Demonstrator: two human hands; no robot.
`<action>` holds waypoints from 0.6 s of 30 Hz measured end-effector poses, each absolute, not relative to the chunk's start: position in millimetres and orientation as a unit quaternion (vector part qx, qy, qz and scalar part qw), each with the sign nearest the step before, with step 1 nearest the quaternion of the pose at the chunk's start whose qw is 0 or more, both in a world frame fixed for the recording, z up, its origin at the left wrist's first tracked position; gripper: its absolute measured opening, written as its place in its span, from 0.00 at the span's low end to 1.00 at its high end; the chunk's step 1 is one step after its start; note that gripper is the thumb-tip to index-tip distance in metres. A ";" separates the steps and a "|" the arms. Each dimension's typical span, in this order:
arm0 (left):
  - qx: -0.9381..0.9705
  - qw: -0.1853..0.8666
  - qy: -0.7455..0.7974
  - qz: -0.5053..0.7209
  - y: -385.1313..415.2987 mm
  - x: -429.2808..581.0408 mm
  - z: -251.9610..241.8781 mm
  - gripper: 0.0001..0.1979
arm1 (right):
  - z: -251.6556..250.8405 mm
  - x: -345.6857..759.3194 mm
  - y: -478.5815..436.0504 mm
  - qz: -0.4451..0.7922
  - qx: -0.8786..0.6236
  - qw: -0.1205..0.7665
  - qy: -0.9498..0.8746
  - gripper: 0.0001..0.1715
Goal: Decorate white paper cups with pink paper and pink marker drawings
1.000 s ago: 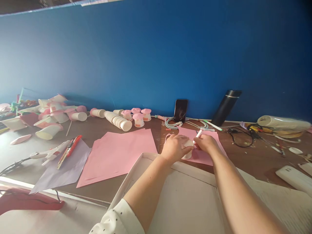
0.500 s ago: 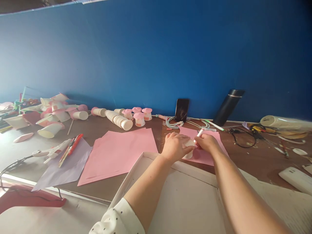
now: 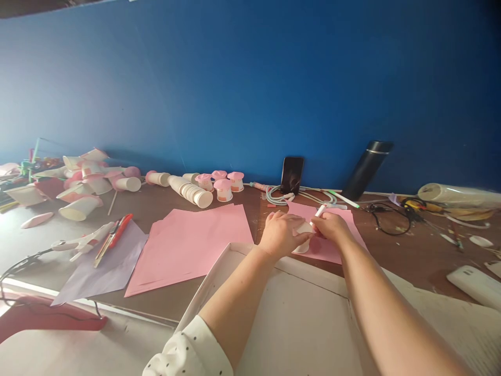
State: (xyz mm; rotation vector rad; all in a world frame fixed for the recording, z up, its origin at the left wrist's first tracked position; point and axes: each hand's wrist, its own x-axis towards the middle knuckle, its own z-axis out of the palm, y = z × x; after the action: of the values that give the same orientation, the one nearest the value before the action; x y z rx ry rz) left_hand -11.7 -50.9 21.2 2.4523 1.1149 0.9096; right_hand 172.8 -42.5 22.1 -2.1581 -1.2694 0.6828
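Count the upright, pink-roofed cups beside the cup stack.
4: the front cup, left cup, right cup and partly hidden back cup. Others may be hidden behind them.

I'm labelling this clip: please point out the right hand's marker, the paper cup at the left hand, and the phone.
White marker [image 3: 320,211]: head view, on its visible upper barrel.
Paper cup [image 3: 304,228]: head view, on its exposed pale surface.
Phone [image 3: 292,175]: head view, on its dark screen.

Over that second the person's head tipped slightly downward, so less of the upper edge of the blue wall [image 3: 235,94] showed. The outer fingers [image 3: 271,217] of the left hand [image 3: 279,235] crept toward the left edge of the desk [image 3: 395,256], covering a pink sliver that had peeked out beside them.
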 end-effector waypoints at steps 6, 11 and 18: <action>0.855 0.139 0.388 0.315 -50.3 -11.5 19.6 0.22 | 24.2 170.0 -39.8 0.271 -0.795 0.284 -0.463 0.07; 0.857 0.135 0.391 0.309 -51.5 -11.7 22.4 0.20 | 23.3 170.4 -36.6 0.289 -0.788 0.293 -0.458 0.06; 0.855 0.141 0.389 0.312 -52.8 -12.0 24.9 0.20 | 17.4 172.1 -35.1 0.310 -0.778 0.317 -0.445 0.06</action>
State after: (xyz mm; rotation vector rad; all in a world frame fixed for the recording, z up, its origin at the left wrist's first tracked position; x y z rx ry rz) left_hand -12.0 -52.8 24.9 2.4695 1.1234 0.8994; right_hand 172.1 -35.1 17.4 -2.0495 -1.1705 0.8157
